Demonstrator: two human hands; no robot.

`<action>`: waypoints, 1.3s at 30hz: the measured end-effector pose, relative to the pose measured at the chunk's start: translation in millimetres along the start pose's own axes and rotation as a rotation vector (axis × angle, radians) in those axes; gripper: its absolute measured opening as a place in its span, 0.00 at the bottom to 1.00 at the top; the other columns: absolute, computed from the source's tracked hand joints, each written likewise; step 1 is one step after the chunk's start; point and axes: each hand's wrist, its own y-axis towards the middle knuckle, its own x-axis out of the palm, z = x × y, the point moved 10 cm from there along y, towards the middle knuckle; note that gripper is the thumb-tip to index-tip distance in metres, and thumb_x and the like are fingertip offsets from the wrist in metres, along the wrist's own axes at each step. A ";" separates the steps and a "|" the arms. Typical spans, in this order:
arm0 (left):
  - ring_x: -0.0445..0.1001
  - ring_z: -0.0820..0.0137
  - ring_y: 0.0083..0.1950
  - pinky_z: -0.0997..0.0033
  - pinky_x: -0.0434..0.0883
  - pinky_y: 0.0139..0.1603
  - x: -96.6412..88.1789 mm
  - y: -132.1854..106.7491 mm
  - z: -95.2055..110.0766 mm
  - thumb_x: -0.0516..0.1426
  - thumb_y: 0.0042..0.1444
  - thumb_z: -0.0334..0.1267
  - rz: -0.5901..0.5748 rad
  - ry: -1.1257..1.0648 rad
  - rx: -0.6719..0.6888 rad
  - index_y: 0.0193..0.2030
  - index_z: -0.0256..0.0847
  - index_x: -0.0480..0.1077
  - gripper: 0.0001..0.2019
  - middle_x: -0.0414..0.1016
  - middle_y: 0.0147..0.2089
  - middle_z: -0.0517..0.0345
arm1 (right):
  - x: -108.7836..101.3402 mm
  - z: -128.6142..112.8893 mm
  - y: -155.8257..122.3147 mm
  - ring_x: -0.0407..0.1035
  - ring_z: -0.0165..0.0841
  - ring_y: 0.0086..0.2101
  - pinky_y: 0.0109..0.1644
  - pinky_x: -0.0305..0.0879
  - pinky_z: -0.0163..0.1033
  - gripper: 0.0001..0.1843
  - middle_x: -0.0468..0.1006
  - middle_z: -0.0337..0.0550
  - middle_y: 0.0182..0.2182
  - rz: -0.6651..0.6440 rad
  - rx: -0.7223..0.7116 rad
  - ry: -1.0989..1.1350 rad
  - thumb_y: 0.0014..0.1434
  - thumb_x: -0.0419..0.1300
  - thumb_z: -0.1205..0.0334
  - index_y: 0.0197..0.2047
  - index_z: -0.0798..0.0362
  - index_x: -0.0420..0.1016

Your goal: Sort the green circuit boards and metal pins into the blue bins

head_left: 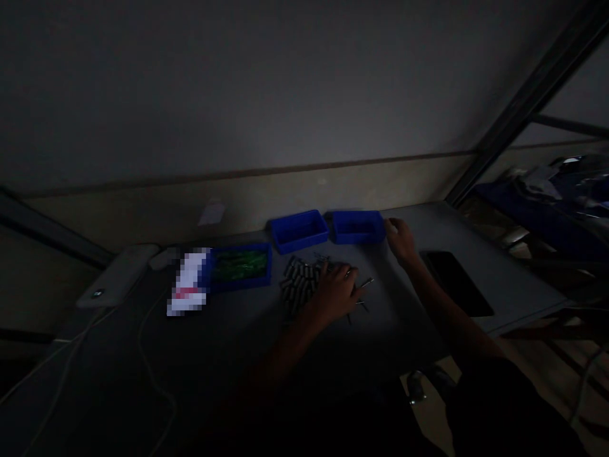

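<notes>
The left hand (335, 293) lies on small dark parts (297, 282); the right hand (401, 240) touches a blue tray (358, 227). Their grip I cannot tell.

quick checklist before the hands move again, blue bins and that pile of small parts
1. Left hand resting on the pile of small dark parts: ok
2. Right hand at the end of the right blue bin: ok
3. Middle blue bin upright and open: ok
4. Left grip holding a part: cannot tell
5. Metal pin lying beside the left hand: ok
6. Enough light to see the parts: not ok
</notes>
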 end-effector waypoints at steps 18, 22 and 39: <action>0.55 0.64 0.66 0.58 0.57 0.65 -57.1 -64.7 -73.2 0.46 0.62 0.45 0.242 -0.054 -0.181 0.59 0.39 0.59 0.21 0.59 0.64 0.49 | 16.4 -68.5 -223.3 0.36 0.53 0.64 0.60 0.41 0.65 0.51 0.43 0.58 0.66 -0.707 -0.799 -0.462 0.50 0.54 0.35 0.68 0.52 0.38; 0.51 0.62 0.67 0.58 0.55 0.66 -39.4 -60.1 -89.0 0.45 0.62 0.46 0.201 -0.001 -0.252 0.58 0.36 0.60 0.22 0.57 0.65 0.47 | 48.7 -75.0 -187.5 0.35 0.54 0.64 0.61 0.37 0.66 0.54 0.43 0.59 0.66 -0.682 -0.802 -0.391 0.46 0.55 0.32 0.68 0.51 0.40; 0.51 0.64 0.67 0.59 0.54 0.66 -14.1 -37.9 -92.1 0.39 0.64 0.43 0.096 0.024 -0.095 0.61 0.31 0.58 0.24 0.58 0.64 0.44 | 122.8 -135.4 -150.4 0.59 0.39 0.58 0.62 0.54 0.49 0.34 0.64 0.53 0.59 -1.026 -0.621 0.230 0.61 0.43 0.42 0.62 0.56 0.58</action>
